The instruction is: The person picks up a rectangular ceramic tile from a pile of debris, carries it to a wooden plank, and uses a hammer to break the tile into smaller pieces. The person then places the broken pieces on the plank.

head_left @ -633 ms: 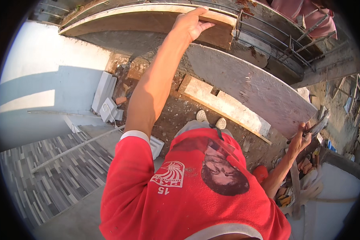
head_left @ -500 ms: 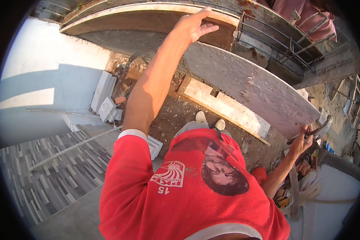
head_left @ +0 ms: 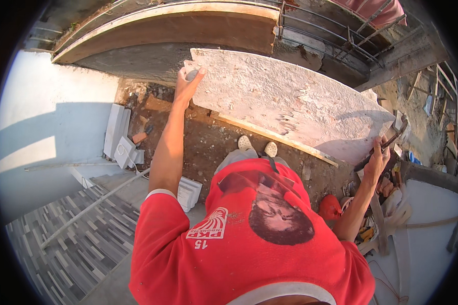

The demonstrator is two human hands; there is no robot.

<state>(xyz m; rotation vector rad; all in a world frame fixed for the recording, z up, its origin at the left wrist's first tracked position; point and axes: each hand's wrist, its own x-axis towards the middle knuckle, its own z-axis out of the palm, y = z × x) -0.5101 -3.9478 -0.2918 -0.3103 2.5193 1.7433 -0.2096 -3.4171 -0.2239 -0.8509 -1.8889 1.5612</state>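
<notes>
A wide, pale board (head_left: 290, 99) with a rough, mortar-crusted face is held up slanting in front of me. My left hand (head_left: 187, 87) grips its left end, the thumb on the near side and the fingers partly hidden behind the edge. At the board's lower right corner, my right hand (head_left: 375, 160) is closed around the handle of a claw hammer (head_left: 401, 129). That hand is against the board too; how firmly it holds the corner cannot be made out.
Beyond the board runs a formwork plank (head_left: 173, 33) with steel reinforcing bars (head_left: 336, 38) to its right. A wooden batten (head_left: 275, 137) lies below the board, before my feet. White slabs (head_left: 118, 132) lean at the left wall (head_left: 30, 122). Rubble and a red object (head_left: 331, 207) lie right.
My left hand has come down from the formwork plank and taken hold of the board's left end. The board has tilted up, its face now sunlit. My right hand keeps the hammer.
</notes>
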